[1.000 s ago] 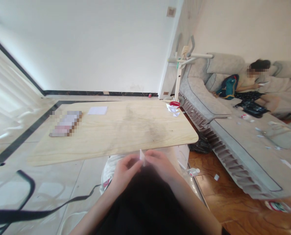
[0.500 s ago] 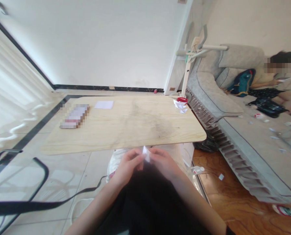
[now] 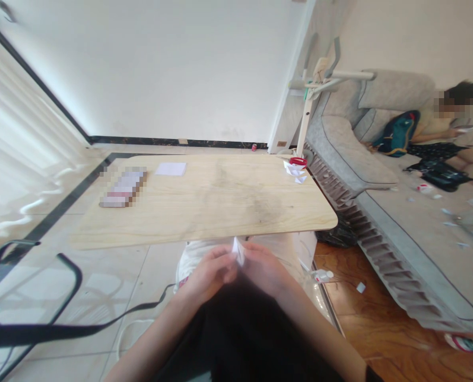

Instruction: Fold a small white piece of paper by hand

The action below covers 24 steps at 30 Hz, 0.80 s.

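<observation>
A small folded white paper [image 3: 238, 251] is held upright between both hands, just off the near edge of the wooden table [image 3: 196, 207]. My left hand [image 3: 215, 270] pinches its left side with thumb and fingers. On the other side, my right hand [image 3: 262, 265] is closed on the paper's right part, its fingertips partly hidden. Folded white paper pieces [image 3: 294, 170] lie at the table's far right corner beside red-handled scissors [image 3: 298, 162]. A flat stack of white paper [image 3: 171, 168] rests at the far left.
A blurred box-like object [image 3: 124, 188] is on the table's left. To the right, a person [image 3: 435, 127] sits on a grey sofa [image 3: 403, 212] with a backpack [image 3: 397, 133]. A black chair frame [image 3: 71, 276] stands at the lower left, a plastic bottle [image 3: 323, 276] at the lower right.
The fingers of my left hand have shifted slightly around the folded paper. Both hands remain on it, and the camera view has moved a little.
</observation>
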Each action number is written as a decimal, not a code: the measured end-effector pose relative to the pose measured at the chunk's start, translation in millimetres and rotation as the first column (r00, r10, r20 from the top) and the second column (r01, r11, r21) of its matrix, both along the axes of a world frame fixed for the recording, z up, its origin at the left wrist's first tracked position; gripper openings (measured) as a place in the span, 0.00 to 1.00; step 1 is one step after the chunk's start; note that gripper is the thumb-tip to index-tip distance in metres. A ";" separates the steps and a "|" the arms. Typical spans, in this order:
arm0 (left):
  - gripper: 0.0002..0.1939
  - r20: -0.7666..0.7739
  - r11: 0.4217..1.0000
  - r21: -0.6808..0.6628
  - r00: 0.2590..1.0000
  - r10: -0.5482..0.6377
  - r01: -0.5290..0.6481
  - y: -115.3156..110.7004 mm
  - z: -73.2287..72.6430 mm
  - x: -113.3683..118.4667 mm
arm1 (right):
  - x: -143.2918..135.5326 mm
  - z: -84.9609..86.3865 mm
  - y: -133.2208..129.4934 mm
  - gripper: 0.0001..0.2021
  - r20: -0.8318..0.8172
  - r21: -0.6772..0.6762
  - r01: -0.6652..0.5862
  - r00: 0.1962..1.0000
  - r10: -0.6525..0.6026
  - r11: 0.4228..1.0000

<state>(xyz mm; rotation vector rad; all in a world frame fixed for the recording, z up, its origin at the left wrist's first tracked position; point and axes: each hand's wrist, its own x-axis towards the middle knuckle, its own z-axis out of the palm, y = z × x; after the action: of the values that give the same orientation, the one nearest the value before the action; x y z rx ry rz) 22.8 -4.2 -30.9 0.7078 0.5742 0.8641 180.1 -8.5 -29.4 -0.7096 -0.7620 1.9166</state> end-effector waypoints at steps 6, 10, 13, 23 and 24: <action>0.14 0.046 1.000 -0.009 0.999 -0.020 0.020 -1.7 1.9 0.7 | -0.7 -0.3 0.0 0.09 -0.029 -0.004 -0.013 0.999 0.013 1.000; 0.14 0.042 1.000 -0.010 0.999 -0.007 0.008 -0.5 3.0 1.4 | -1.0 -4.1 0.1 0.09 -0.032 0.002 0.004 0.999 -0.004 1.000; 0.14 0.043 1.000 -0.010 0.999 -0.008 0.009 0.5 2.4 1.3 | -1.3 -7.2 0.2 0.08 -0.040 0.007 0.015 0.999 -0.015 1.000; 0.14 -0.001 1.000 -0.006 1.000 0.013 -0.013 1.2 -1.9 -2.8 | 0.1 -8.7 1.3 0.06 -0.057 -0.049 0.052 0.997 -0.055 0.997; 0.14 -0.004 1.000 -0.006 1.000 0.008 -0.008 1.4 -2.5 -2.9 | 0.3 -8.6 1.4 0.06 -0.046 -0.052 0.061 0.997 -0.063 0.997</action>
<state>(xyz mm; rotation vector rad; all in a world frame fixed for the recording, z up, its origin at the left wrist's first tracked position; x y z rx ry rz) 19.9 -2.8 -33.4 0.7020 0.5830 0.8680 180.4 -7.1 -38.0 -0.7085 -0.6562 1.8954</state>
